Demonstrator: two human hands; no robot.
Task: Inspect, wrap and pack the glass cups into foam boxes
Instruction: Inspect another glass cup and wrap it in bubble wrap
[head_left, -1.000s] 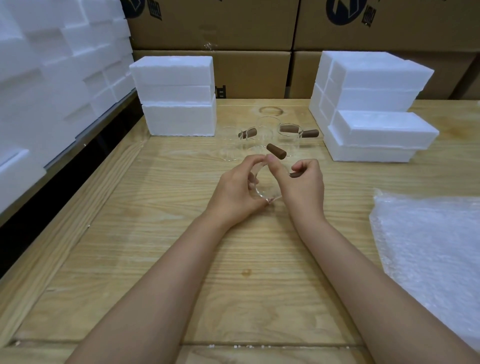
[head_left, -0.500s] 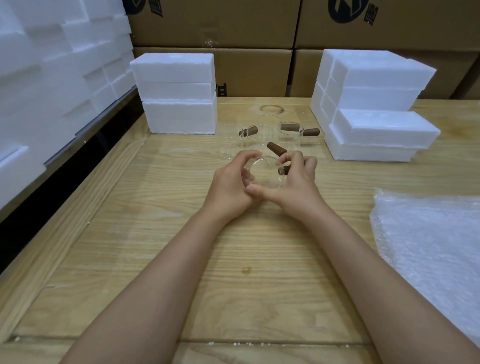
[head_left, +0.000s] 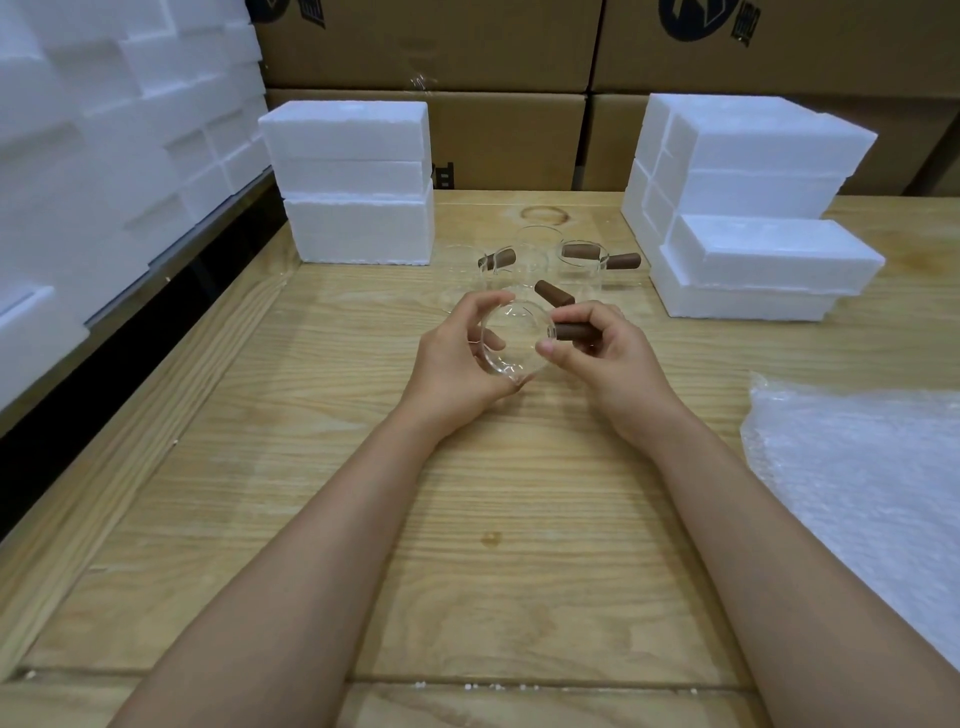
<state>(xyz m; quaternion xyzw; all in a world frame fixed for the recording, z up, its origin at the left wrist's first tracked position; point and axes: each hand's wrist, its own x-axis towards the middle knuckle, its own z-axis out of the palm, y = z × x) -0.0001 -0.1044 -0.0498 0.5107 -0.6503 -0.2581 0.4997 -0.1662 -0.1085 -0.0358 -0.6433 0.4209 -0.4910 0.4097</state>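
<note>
A clear glass cup (head_left: 514, 338) with a brown wooden handle (head_left: 574, 330) is held tipped over the table's middle, its mouth turned toward me. My left hand (head_left: 457, 364) grips its glass body from the left. My right hand (head_left: 597, 348) holds the handle, thumb against the rim. Behind them stand several more glass cups (head_left: 579, 265) with brown handles. White foam boxes are stacked at back left (head_left: 358, 182) and back right (head_left: 748, 208).
A sheet of bubble wrap (head_left: 862, 493) lies at the right edge of the wooden table (head_left: 467, 519). A wall of foam blocks (head_left: 104, 130) lines the left side. Cardboard cartons (head_left: 431, 47) stand behind the table.
The cup has been turned in both hands, so that its mouth now faces me. My right hand has shifted its hold onto the wooden handle.
</note>
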